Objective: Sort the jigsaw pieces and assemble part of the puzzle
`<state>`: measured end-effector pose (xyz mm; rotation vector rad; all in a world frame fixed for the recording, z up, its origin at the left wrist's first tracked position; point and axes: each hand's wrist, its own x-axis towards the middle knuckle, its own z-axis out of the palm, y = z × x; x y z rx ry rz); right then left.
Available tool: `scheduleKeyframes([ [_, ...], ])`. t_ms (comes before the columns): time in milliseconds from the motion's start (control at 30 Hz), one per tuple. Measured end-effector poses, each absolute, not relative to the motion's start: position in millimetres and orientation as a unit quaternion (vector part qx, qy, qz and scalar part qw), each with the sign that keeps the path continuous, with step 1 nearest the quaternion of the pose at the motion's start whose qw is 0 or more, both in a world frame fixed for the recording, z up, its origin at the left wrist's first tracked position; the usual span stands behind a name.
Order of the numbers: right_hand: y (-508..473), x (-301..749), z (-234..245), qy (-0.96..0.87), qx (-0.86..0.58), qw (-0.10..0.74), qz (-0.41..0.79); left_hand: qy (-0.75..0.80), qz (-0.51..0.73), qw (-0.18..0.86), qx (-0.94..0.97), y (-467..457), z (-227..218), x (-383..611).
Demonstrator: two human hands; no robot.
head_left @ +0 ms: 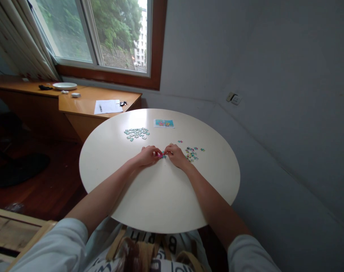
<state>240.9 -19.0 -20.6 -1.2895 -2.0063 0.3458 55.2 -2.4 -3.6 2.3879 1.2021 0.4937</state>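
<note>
Two hands are working fingertip to fingertip over the middle of a white table (pixel 160 196), well in from its near edge and roughly midway between its left and right edges. The left hand (pixel 149 155) is gripping a small pink and blue-green group of puzzle pieces (pixel 163 155) from one side, its thumb and fingers drawn together; the right hand (pixel 174 152) is pinching the same group from the other side. The fingers are hiding part of it, and which piece each fingertip is holding is too small to tell.

Such close work is probably going best while the group is lying flat on the surface, one hand is steadying it and the other is doing the fine turning. Tabs and sockets are likely needing to line up before any pressing; pushing sideways is risking bent edges or a lifted neighbour, so gentle downward pressure is looking safer.

A loose pile (pixel 191 154) is lying toward the right edge, just beside the right hand, so a careless wrist swing is risking a scatter. One stray piece (pixel 180 141) is sitting nearer the far edge. A broader flat pile (pixel 137 133) is lying toward the far left edge, and a colourful picture card (pixel 164 123) is resting near the far edge, probably serving well for checking colours.
</note>
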Motion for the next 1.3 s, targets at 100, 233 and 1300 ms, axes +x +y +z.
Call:
scheduleKeyframes([
  [100,-20.0,240.8,-18.5,-0.778,-0.492,0.371,0.122,0.43,0.179,0.209,0.86,-2.1,-3.9,55.1],
  [233,-19.4,240.9,-19.5,-0.779,-0.493,0.367,0.122,0.429,0.18,0.211,0.86,-2.2,-4.0,55.0],
  [1300,-11.8,269.3,-15.6,-0.698,-0.583,0.412,0.053,0.435,0.192,0.237,0.848,-4.1,-1.5,56.1],
])
